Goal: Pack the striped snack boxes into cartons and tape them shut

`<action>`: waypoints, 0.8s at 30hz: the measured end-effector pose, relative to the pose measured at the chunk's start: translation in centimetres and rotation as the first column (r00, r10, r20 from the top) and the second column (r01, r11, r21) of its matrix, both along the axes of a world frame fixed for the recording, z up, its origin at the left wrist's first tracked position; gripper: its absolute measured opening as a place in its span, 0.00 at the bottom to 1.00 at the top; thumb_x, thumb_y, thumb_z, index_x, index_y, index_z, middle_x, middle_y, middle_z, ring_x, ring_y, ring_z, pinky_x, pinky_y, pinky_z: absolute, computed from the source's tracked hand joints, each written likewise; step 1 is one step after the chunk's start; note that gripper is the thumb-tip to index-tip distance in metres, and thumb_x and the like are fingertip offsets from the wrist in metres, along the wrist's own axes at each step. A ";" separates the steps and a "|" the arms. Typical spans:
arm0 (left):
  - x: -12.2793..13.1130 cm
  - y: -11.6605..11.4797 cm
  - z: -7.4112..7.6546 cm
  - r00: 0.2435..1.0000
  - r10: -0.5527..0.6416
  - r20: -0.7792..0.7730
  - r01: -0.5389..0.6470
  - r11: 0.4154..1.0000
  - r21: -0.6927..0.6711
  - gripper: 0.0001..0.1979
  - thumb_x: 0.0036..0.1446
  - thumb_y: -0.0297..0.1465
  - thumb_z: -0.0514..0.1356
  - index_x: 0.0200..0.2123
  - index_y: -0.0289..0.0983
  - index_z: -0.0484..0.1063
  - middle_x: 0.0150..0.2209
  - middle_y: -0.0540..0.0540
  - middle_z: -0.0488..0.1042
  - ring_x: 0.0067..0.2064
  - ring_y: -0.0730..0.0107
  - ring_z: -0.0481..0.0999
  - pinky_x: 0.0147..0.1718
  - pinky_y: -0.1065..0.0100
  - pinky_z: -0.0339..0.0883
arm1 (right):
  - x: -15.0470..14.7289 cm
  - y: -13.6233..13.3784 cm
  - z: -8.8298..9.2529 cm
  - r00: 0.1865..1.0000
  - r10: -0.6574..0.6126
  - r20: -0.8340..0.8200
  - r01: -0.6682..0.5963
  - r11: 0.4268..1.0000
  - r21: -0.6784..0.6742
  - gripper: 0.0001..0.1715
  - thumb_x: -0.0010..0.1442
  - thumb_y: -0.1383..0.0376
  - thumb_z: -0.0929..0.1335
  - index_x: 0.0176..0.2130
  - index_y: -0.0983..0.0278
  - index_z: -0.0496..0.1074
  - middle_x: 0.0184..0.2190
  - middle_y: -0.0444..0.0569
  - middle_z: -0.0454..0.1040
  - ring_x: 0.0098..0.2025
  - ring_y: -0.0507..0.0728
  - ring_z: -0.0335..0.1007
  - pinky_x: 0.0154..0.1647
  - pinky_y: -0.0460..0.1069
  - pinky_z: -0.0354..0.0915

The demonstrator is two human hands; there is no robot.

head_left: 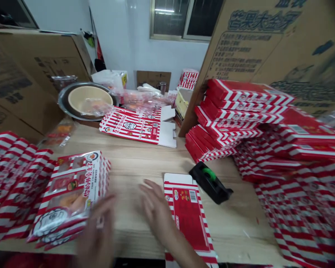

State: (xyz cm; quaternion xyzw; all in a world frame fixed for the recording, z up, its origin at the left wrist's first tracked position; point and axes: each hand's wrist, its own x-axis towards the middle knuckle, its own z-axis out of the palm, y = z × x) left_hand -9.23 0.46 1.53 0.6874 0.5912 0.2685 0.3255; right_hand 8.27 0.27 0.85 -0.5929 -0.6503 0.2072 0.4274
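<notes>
My left hand (96,234) is smeared by motion at the near edge of the table. It is beside a stack of red-and-white striped packages with clear windows (69,190), and whether it touches them I cannot tell. In the middle, my right hand (155,210) is open above the tabletop, fingers stretched out and nothing in them. Close to its right side lies a flat red carton (187,212) with striped edges, partly covered by my forearm. A black tape dispenser (210,182) with a green core stands just beyond that carton.
Striped boxes (240,96) are piled high on the right, more (11,178) on the far left. Flattened striped cartons (134,124) lie at the back. A cream basin (89,95) sits inside a metal one. Large cardboard boxes (257,44) flank the wooden table (128,163).
</notes>
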 end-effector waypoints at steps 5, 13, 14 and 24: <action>16.2 3.2 -3.5 0.742 -0.647 -0.177 0.656 0.755 -0.010 0.17 0.61 0.30 0.43 0.48 0.39 0.66 0.54 0.44 0.65 0.56 0.67 0.61 0.57 0.64 0.53 | 9.6 -8.3 -8.3 0.770 -0.529 0.358 0.614 0.767 -0.188 0.27 0.57 0.56 0.59 0.48 0.71 0.69 0.44 0.66 0.69 0.48 0.71 0.64 0.46 0.67 0.61; 19.5 4.6 -4.2 0.687 -0.709 -0.157 0.659 0.699 -0.278 0.20 0.58 0.42 0.46 0.29 0.34 0.70 0.30 0.41 0.72 0.34 0.58 0.72 0.34 0.63 0.63 | 8.9 -14.5 -10.9 0.846 -0.530 0.048 0.523 0.810 -0.267 0.27 0.58 0.54 0.62 0.53 0.63 0.65 0.55 0.58 0.62 0.57 0.66 0.57 0.56 0.60 0.58; 18.7 4.7 -3.5 0.660 -0.742 -0.114 0.687 0.658 -0.306 0.24 0.58 0.46 0.44 0.26 0.35 0.68 0.27 0.45 0.71 0.31 0.62 0.71 0.30 0.67 0.62 | 9.0 -14.4 -10.0 0.831 -0.554 -0.050 0.518 0.803 -0.293 0.28 0.58 0.54 0.62 0.55 0.63 0.62 0.57 0.57 0.59 0.59 0.64 0.55 0.57 0.59 0.57; 14.6 4.6 5.9 0.731 -0.681 -0.045 0.604 0.676 -0.422 0.20 0.51 0.44 0.51 0.18 0.35 0.60 0.17 0.53 0.61 0.21 0.76 0.60 0.19 0.74 0.51 | 6.9 -11.5 0.7 0.822 -0.066 -0.566 -0.222 0.878 -0.425 0.36 0.62 0.52 0.58 0.64 0.61 0.41 0.63 0.48 0.50 0.64 0.55 0.43 0.63 0.51 0.43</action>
